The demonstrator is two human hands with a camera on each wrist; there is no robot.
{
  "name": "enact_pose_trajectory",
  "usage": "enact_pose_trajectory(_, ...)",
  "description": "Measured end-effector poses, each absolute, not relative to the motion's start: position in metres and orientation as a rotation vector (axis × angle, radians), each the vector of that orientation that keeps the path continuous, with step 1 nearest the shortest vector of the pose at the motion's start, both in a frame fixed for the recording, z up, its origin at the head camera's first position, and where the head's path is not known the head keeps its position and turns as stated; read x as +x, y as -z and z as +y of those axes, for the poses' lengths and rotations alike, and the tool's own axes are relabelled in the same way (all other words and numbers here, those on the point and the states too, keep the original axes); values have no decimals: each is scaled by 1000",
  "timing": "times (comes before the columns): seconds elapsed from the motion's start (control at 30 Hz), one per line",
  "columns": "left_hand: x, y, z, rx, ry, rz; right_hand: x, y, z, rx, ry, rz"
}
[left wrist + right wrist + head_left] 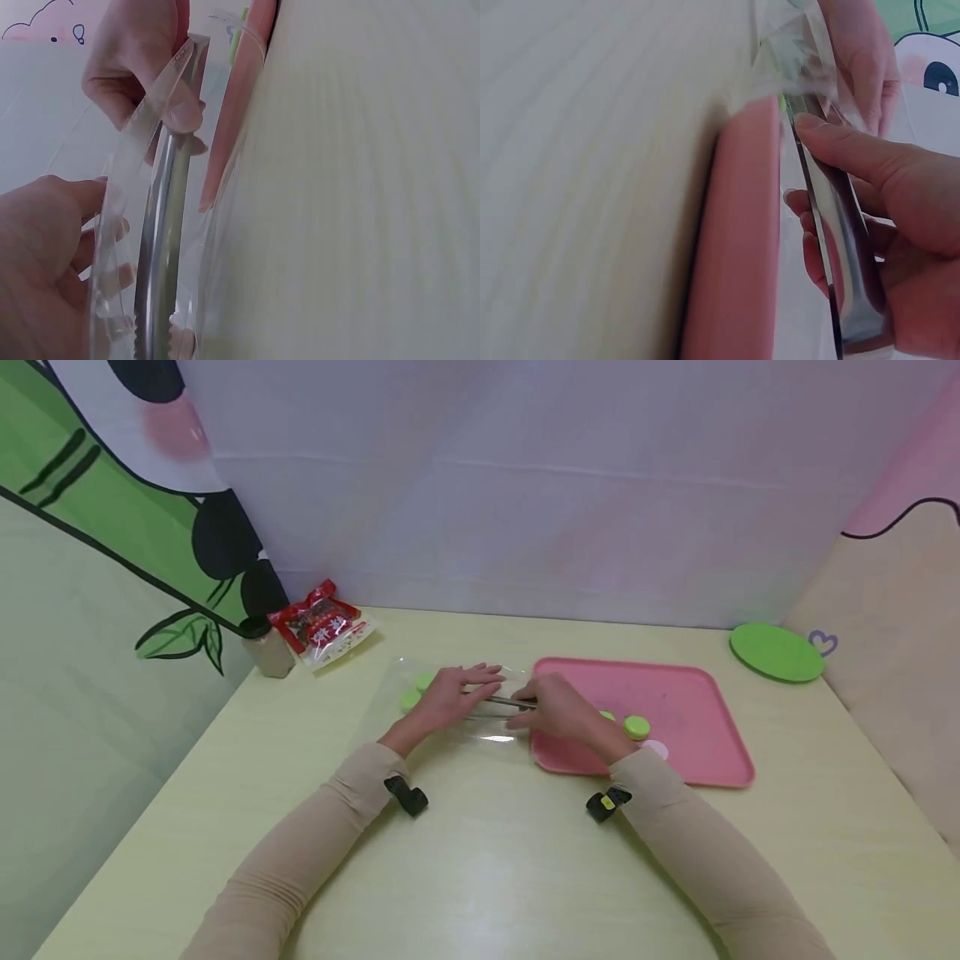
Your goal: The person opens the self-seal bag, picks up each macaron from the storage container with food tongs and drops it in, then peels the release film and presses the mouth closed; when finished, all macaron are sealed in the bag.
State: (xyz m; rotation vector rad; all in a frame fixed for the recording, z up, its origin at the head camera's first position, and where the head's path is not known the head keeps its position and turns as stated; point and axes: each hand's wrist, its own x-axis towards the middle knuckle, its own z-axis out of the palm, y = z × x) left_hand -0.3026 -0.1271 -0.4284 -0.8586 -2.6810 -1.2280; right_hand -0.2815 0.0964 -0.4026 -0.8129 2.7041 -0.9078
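My right hand (pixel 558 706) grips silver metal tongs (pixel 161 225) between thumb and fingers, over the left edge of the pink tray (pixel 690 693). The tongs point left, their toothed ends within a clear plastic bag (pixel 495 737). My left hand (pixel 453 693) is over that bag, fingers mostly extended and touching its film. Through the film, the left wrist view shows some of these fingers slightly bent. Two round green pieces (pixel 410 700) lie at the bag, left of that hand. More green pieces (pixel 637 727) and a pale round piece (pixel 656 749) are on the tray, partly behind my right arm.
A red and white snack packet (pixel 322 627) leans against a grey-brown cup (pixel 270 653) at the back left. A green round plate (pixel 777 652) lies at the back right corner. Printed cloth hangs behind the pale wooden table (pixel 487 860).
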Motion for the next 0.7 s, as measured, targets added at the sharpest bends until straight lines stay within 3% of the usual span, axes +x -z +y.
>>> enact_pose_trajectory(0.7, -306, 429, -126, -831, 1239, -2693, -263, 390, 241, -670, 914, 2773)
